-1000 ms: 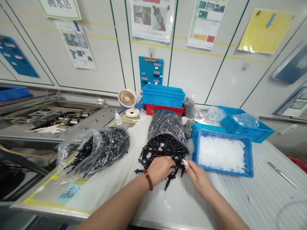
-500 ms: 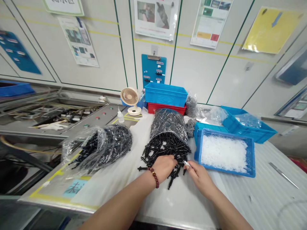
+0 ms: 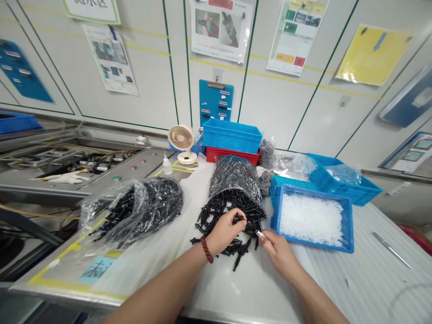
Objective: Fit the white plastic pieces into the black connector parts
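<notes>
Left hand: the left hand (image 3: 224, 231), a dark red bead bracelet (image 3: 206, 249) at its wrist, is over the near part of the pile; thumb and forefinger curl narrowly toward each other, and whether they grip a rod I cannot tell.
Right hand: the right hand (image 3: 278, 253) pinches a small, shiny, pale piece (image 3: 259, 234) between thumb and fingers, at the pile's right edge.
Black pile: slim black ribbed rods (image 3: 245, 206) spill from the mouth of a clear plastic bag (image 3: 232, 175) lying on the pale table (image 3: 236, 292); several lie loose below the left hand.
Second bag: a crumpled clear plastic sack (image 3: 162, 198), also full of black parts, lies to the left, well apart from both hands.
Blue tray: a shallow blue plastic tray (image 3: 313, 242) filled with small white translucent pieces (image 3: 310, 218) sits just beyond the right hand, to its right.
Far right: a slim silver pointed tool (image 3: 391, 249) lies on the table.
Behind: a light-blue plastic bin (image 3: 232, 137) sits on a red plastic bin (image 3: 232, 155); left of them stand a cream round fan (image 3: 181, 138) and a small translucent nozzle bottle (image 3: 167, 166).
</notes>
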A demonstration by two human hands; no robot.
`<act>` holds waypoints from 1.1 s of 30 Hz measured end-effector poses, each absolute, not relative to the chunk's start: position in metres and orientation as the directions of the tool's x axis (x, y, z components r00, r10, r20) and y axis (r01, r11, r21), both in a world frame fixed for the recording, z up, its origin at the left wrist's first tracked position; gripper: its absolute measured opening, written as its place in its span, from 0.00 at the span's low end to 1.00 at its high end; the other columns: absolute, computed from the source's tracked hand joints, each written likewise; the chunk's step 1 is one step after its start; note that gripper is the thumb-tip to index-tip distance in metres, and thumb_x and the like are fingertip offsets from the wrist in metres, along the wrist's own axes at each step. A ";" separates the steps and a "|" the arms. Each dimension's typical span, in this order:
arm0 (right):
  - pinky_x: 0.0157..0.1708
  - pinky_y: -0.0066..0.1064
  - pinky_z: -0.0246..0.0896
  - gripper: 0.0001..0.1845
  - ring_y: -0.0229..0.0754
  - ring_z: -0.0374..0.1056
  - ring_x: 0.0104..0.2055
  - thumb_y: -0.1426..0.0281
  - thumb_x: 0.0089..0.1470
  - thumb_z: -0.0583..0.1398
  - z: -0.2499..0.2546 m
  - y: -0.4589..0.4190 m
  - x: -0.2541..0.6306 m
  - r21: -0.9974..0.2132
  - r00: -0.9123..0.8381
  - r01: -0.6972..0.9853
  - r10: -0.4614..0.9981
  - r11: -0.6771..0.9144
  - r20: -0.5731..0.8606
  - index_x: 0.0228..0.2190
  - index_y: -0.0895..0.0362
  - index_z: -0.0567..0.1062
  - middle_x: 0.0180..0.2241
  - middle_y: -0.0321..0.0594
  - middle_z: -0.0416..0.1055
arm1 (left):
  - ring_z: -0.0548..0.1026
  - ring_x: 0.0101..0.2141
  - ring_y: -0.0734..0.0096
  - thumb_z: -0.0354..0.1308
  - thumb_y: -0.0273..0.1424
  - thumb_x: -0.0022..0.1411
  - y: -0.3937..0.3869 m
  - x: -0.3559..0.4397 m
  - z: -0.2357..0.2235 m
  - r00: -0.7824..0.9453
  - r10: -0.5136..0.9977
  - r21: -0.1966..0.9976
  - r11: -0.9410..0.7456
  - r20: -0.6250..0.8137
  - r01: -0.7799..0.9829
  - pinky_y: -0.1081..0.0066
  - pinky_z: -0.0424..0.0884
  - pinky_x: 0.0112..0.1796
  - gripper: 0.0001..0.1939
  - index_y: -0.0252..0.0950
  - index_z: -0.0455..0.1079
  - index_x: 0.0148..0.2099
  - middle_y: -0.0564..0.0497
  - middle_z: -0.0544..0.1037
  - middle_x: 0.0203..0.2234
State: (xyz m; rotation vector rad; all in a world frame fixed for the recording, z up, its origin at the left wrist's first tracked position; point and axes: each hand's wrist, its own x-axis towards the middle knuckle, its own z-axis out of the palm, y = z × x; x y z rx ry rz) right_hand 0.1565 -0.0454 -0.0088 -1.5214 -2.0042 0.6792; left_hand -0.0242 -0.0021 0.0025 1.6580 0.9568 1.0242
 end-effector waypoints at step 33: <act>0.21 0.26 0.39 0.17 0.36 0.59 0.22 0.62 0.54 0.48 -0.005 -0.052 0.153 -0.362 -0.227 0.901 0.970 0.241 0.082 0.21 0.56 0.67 0.19 0.36 0.65 | 0.67 0.19 0.78 0.49 0.28 0.62 -0.010 -0.025 0.000 0.689 0.701 0.766 -0.542 0.185 0.345 0.80 0.62 0.27 0.06 0.35 0.66 0.40 0.60 0.67 0.15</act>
